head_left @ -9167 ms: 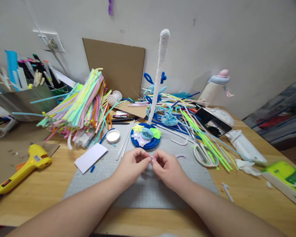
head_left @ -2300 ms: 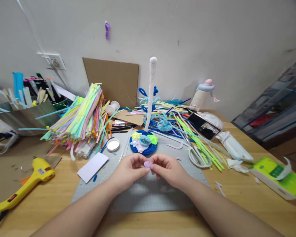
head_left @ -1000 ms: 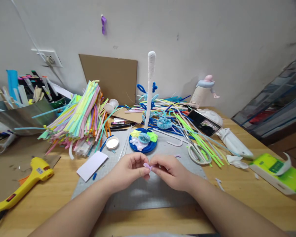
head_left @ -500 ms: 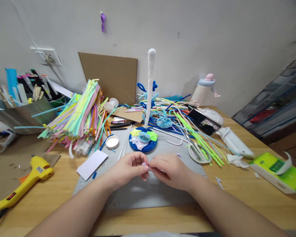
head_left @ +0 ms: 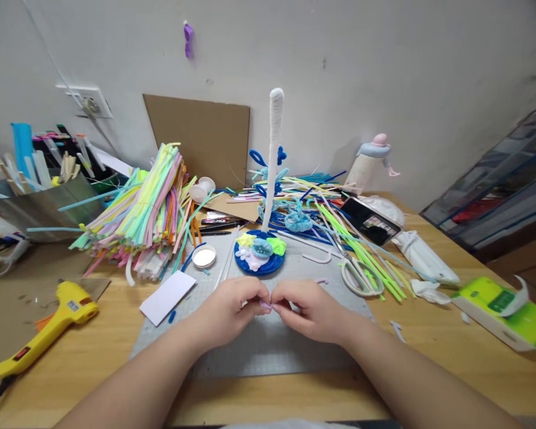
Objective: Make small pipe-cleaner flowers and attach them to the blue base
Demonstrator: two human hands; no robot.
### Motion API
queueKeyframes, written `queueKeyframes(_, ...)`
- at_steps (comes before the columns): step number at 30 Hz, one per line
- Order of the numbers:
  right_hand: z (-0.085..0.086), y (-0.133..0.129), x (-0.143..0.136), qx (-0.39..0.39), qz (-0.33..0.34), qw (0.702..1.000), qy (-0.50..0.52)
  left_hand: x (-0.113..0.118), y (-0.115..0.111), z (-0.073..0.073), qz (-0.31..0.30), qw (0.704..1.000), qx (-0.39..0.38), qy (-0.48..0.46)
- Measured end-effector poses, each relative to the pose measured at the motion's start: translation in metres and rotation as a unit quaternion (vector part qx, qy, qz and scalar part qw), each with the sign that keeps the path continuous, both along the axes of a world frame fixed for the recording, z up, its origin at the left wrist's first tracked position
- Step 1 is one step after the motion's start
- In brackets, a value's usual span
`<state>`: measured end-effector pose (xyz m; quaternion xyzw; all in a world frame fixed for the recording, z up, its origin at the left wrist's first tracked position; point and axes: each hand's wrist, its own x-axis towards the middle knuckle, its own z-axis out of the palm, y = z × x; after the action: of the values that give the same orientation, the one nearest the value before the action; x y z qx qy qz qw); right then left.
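Note:
My left hand (head_left: 237, 311) and my right hand (head_left: 311, 310) meet over the grey cutting mat (head_left: 245, 360). Both pinch a small lilac piece of pipe cleaner (head_left: 265, 304), mostly hidden by the fingertips. Just beyond my hands is a round dark blue base (head_left: 274, 264) with a yellow star, white, green and teal fuzzy shapes on it. A tall white wrapped stick (head_left: 273, 143) rises from its back. Right of my right hand, a short curled lilac piece (head_left: 322, 280) lies on the mat.
A yellow glue gun (head_left: 56, 325) and a thick bundle of pipe cleaners (head_left: 147, 202) are on the left. Scissors (head_left: 361, 277), green pipe cleaners (head_left: 352, 244), a phone (head_left: 370, 220) and a green box (head_left: 504, 310) lie right. A white card (head_left: 167, 297) rests on the mat.
My left fingers have closed in from a looser curl, and my right hand has come level with them. Both hands still pinch the lilac piece, now lower and less visible.

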<state>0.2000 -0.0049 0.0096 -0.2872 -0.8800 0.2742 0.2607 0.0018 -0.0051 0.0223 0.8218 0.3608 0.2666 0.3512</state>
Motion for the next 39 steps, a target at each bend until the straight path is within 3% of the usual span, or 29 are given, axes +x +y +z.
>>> queueKeyframes(5,-0.005,0.000,-0.003,-0.006,-0.022,1.000,0.004,0.000,0.000,-0.005,-0.008,0.999,0.044,0.015)
queueKeyframes(10,-0.013,-0.002,-0.011,-0.158,-0.082,0.979,0.098,0.000,-0.002,-0.008,-0.027,0.992,0.115,0.041)
queueKeyframes(16,-0.014,0.000,-0.015,-0.419,-0.066,0.883,0.202,-0.002,-0.002,-0.012,-0.048,0.978,0.198,0.043)
queueKeyframes(22,-0.018,0.002,-0.018,-0.566,-0.054,0.781,0.259,-0.002,-0.005,-0.016,-0.083,0.954,0.265,0.110)
queueKeyframes(25,-0.020,0.001,-0.019,-0.584,-0.055,0.763,0.270,-0.001,-0.004,-0.017,-0.085,0.953,0.264,0.119)
queueKeyframes(30,-0.020,0.003,-0.019,-0.538,-0.095,0.774,0.321,0.002,0.000,-0.018,-0.004,0.983,0.181,0.011)
queueKeyframes(35,-0.019,0.006,-0.017,-0.516,-0.115,0.778,0.338,0.009,-0.005,-0.019,0.030,0.996,0.016,-0.079)
queueKeyframes(37,-0.019,0.006,-0.016,-0.495,-0.129,0.795,0.327,0.013,-0.005,-0.021,0.074,0.980,-0.110,-0.146)
queueKeyframes(39,-0.020,0.005,-0.017,-0.467,-0.139,0.818,0.305,0.017,-0.003,-0.024,0.101,0.939,-0.243,-0.220)
